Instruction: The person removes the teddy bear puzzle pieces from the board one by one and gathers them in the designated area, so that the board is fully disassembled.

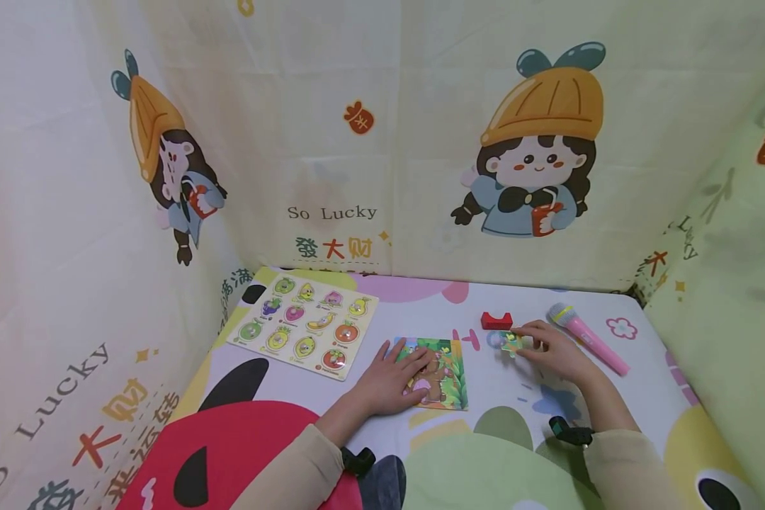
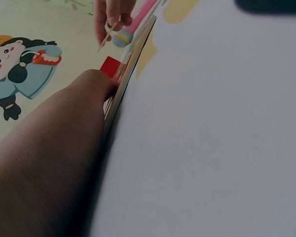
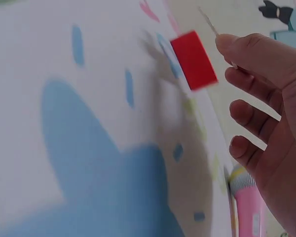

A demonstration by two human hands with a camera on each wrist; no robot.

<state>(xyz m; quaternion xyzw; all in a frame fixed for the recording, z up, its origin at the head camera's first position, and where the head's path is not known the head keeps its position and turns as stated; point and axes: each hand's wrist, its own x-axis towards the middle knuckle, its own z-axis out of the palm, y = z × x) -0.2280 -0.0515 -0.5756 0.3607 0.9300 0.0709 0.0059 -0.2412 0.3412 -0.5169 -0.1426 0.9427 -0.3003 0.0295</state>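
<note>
My left hand (image 1: 389, 382) rests with spread fingers on a jigsaw puzzle (image 1: 454, 375) showing a brown animal among green leaves. Part of the picture is hidden beneath that hand. In the left wrist view the puzzle's edge (image 2: 138, 54) is seen side-on beside the hand. Between thumb and forefinger, my right hand (image 1: 557, 354) pinches a small puzzle piece (image 1: 511, 343), green and yellow, held above the table right of the puzzle. The right wrist view gives that piece (image 3: 207, 20) as a thin edge, with the other fingers loosely bent.
A red block with a notched top (image 1: 496, 321) stands just behind the held piece. The pink toy microphone (image 1: 596, 344) lies to the right. At the left is a fruit puzzle board (image 1: 312, 333). Printed cloth walls (image 1: 421, 177) enclose the table's back and sides.
</note>
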